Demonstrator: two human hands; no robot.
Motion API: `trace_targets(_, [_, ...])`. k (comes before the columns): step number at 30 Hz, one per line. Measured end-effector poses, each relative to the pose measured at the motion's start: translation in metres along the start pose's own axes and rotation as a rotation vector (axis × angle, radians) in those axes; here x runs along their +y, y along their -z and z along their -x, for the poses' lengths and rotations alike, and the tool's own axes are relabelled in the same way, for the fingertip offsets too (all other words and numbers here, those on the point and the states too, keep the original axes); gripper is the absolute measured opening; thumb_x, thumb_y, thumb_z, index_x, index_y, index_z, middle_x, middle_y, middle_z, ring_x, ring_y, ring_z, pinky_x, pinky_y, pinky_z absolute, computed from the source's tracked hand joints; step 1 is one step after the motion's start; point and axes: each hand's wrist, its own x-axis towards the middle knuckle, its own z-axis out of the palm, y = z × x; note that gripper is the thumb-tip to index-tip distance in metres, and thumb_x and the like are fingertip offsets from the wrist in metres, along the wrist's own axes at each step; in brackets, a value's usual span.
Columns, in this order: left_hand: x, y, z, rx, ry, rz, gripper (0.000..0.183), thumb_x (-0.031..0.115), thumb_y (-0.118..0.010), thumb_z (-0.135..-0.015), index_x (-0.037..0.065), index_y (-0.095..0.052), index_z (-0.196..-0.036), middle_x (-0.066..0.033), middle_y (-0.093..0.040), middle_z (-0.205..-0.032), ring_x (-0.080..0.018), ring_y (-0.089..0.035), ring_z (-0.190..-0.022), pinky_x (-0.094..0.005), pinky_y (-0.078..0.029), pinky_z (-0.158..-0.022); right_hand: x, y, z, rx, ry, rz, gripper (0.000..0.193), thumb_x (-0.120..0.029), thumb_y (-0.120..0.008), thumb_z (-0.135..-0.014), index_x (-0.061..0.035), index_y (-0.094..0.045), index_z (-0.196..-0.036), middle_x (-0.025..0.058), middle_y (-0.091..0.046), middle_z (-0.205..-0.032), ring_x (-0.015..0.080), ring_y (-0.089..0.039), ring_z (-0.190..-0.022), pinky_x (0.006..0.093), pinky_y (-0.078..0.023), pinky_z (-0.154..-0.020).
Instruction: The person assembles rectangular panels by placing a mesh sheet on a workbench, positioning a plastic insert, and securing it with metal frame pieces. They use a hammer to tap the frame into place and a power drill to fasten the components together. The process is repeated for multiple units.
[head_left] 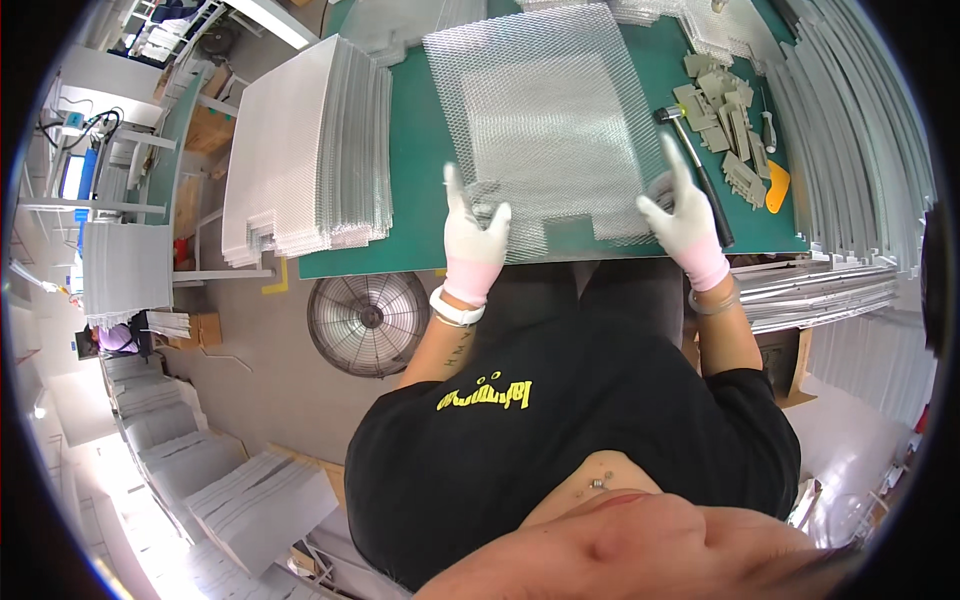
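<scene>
A translucent-looking, silvery mesh sheet (545,120) lies in front of me on the green tabletop, with a smaller notched sheet area showing through it. My left hand (478,235), in a white glove with a pink cuff, is at the sheet's left edge. Its thumb is on the near side and darker fingers show through the mesh; the index finger points away. Gloved the same way, my right hand (688,215) is closed at the right edge, thumb toward the sheet, index finger raised. Its lower fingers are partly hidden.
Left of the sheet stands a thick stack of mesh panels (300,150). To the right lie a hammer (700,180), grey flat metal pieces (728,115), a screwdriver (768,130) and an orange scraper (776,187). Racked panels (850,130) line the far right. A floor fan (370,318) stands below.
</scene>
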Motion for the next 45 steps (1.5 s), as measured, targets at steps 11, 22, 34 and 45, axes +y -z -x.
trace_targets(11, [-0.017, -0.014, -0.018, -0.295, -0.008, -0.753, 0.087, 0.038, -0.079, -0.084, -0.004, -0.042, -0.151, -0.0217, -0.062, -0.119, -0.0373, -0.063, -0.108, -0.0434, -0.055, -0.092, 0.029, -0.034, -0.012, 0.072, 0.03, 0.314, 0.074, -0.026, -0.074, -0.087, -0.0092, -0.045, -0.152, 0.0216, -0.067, -0.127, 0.0398, -0.066, -0.112, 0.043, -0.054, -0.096])
trace_targets(22, [-0.025, -0.012, -0.031, -0.403, 0.01, -0.819, 0.088, 0.047, -0.073, -0.087, -0.002, -0.041, -0.153, -0.0214, -0.061, -0.119, -0.0365, -0.064, -0.108, -0.0427, -0.054, -0.092, 0.048, -0.038, -0.012, 0.021, 0.074, 0.446, 0.062, -0.033, -0.071, -0.091, -0.0059, -0.054, -0.143, 0.0183, -0.067, -0.118, 0.036, -0.066, -0.109, 0.0426, -0.053, -0.094])
trace_targets(34, [-0.021, -0.004, -0.045, -0.325, -0.337, -0.847, 0.082, 0.043, -0.083, -0.078, 0.015, -0.054, -0.149, -0.0224, -0.046, -0.15, -0.0447, -0.038, -0.143, -0.0563, -0.03, -0.119, 0.061, 0.056, -0.058, 0.312, -0.049, 0.708, 0.049, -0.035, -0.07, -0.086, -0.0088, -0.067, -0.127, 0.0149, -0.07, -0.109, 0.0343, -0.067, -0.106, 0.0439, -0.054, -0.094])
trace_targets(45, [-0.005, 0.009, 0.019, -0.126, -0.531, -0.704, 0.079, 0.033, -0.086, -0.073, 0.006, -0.056, -0.141, -0.0211, -0.047, -0.151, -0.0433, -0.036, -0.146, -0.0627, -0.018, -0.123, 0.084, 0.112, -0.062, 0.605, 0.192, 0.94, 0.024, -0.021, -0.064, -0.095, -0.0051, -0.073, -0.111, 0.0187, -0.073, -0.099, 0.0353, -0.071, -0.089, 0.0458, -0.057, -0.081])
